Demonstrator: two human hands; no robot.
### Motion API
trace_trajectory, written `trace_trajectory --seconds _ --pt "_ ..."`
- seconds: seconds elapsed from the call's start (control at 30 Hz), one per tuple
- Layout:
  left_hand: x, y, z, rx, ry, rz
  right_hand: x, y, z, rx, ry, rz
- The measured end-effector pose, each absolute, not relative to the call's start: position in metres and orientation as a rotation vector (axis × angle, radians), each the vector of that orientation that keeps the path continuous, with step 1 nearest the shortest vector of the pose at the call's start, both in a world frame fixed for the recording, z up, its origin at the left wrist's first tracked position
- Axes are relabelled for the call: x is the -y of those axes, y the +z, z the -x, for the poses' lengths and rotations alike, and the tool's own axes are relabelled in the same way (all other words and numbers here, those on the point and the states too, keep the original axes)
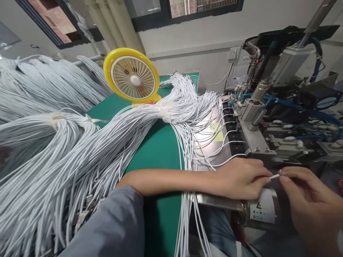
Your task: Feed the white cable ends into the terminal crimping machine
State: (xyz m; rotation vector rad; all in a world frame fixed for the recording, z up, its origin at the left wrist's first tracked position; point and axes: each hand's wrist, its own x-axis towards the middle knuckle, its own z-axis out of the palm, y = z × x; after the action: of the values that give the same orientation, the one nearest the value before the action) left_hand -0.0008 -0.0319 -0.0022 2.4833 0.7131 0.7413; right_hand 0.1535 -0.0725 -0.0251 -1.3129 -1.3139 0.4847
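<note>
Thumb and fingers of my left hand [245,178] pinch a white cable [274,176] close to its end. My right hand [308,194] is also closed, its thumb and forefinger pressed on the tip of that same cable. Whatever small part sits at the tip is mostly hidden by the fingers. Both hands are just in front of a machine [254,134] with metal cylinders and blue air tubes. Several white cables run into its row of black blocks [235,135]. Below my left hand is a white printed label [263,207].
A large taped bundle of white cables [120,117] lies across the green table [160,150], under my left forearm. More cable bundles [40,85] hang at the left. A yellow fan [135,80] stands behind. A yellow note [217,132] lies on the metal plate.
</note>
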Motion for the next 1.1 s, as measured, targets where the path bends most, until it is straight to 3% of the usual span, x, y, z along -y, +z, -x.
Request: trace_trajectory --seconds 0.2,0.57,1.1 --pt "0.019 -0.004 0.001 -0.807 0.443 -2.664 0.051 -0.038 -0.165 1.511 0.553 1.292" --pt "0.003 -0.024 0.0 -0.828 0.295 -2.802 0.031 -0.072 -0.177 1.399 0.932 1.33" --pt "0.007 -0.01 -0.002 -0.837 -0.047 -2.991 0.032 -0.065 -0.173 1.171 1.159 1.399"
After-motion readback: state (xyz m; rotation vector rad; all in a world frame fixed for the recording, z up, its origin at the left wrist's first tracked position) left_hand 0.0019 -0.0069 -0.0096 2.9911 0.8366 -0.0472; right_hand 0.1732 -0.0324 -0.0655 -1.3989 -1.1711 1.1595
